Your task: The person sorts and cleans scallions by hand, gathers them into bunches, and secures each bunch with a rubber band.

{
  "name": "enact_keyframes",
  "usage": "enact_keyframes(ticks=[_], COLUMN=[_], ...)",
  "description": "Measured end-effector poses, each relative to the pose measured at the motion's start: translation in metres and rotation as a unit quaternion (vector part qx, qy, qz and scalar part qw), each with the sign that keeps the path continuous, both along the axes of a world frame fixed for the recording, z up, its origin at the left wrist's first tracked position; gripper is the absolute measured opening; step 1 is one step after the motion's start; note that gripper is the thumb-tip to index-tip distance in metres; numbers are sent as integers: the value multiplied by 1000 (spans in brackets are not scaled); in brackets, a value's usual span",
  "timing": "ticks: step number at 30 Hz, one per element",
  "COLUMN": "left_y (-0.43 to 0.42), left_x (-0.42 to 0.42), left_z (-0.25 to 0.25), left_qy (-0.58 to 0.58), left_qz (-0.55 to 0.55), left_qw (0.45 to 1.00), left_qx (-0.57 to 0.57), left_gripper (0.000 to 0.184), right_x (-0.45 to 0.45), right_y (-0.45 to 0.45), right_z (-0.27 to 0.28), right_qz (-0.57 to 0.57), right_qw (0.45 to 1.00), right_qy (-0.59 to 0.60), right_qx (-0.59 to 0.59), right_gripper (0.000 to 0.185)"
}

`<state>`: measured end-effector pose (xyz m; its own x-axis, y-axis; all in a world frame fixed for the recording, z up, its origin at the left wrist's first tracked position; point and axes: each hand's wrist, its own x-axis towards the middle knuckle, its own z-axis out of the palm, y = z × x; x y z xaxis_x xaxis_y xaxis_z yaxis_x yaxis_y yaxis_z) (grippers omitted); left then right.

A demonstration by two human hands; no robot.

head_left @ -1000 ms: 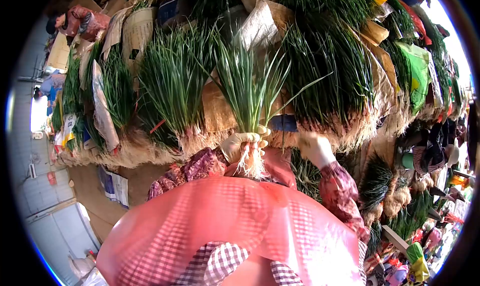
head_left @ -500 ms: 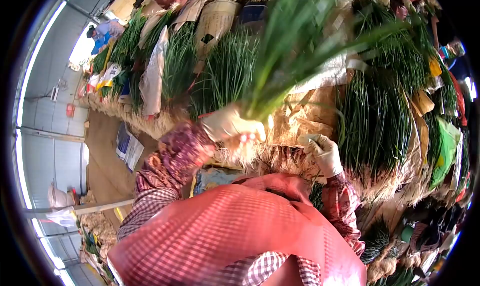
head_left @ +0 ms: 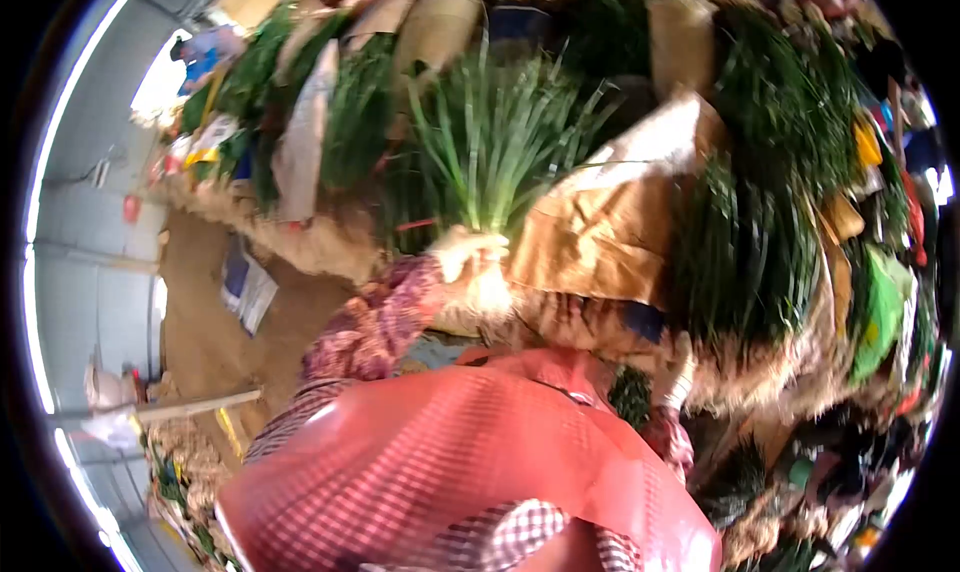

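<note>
While the left hand (head_left: 465, 256) is closed round the base of a leafy green bunch (head_left: 490, 152), its leaves fan upward, toward the far side; pale roots hang below the fingers. Bunch sits near the middle of the scene, in front of the stacked greens. Right hand (head_left: 676, 374) lower and to the right, blurred, near the root ends of a big dark-green pile (head_left: 745, 257); cannot tell whether open or closed, or whether touching roots. Brown sheet (head_left: 595, 237), creased and sunlit, between bunch and pile. Green plastic (head_left: 880, 317) farther right. Red apron (head_left: 470, 442) across the near side. At left, a printed sack (head_left: 248, 290) on brown ground (head_left: 205, 317). Person in blue (head_left: 205, 60), far left.
</note>
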<state>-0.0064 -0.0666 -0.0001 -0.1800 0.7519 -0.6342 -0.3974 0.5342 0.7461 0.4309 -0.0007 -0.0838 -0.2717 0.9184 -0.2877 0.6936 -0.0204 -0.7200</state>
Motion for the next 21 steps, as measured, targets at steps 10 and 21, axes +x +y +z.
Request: enact_keyframes(ticks=[10, 21], left_y=[-53, 46], left_x=[-8, 198], left_z=[45, 36], left_qy=[647, 216], left_qz=[-51, -283], left_qw=[758, 888], left_qx=[61, 292], left_gripper=[57, 17], right_x=[100, -3], right_y=[-145, 72], right_z=[-51, 121], right_qz=[413, -118], right_qw=[734, 978], right_qy=[-380, 61], right_qx=[-382, -162], right_gripper=[19, 17])
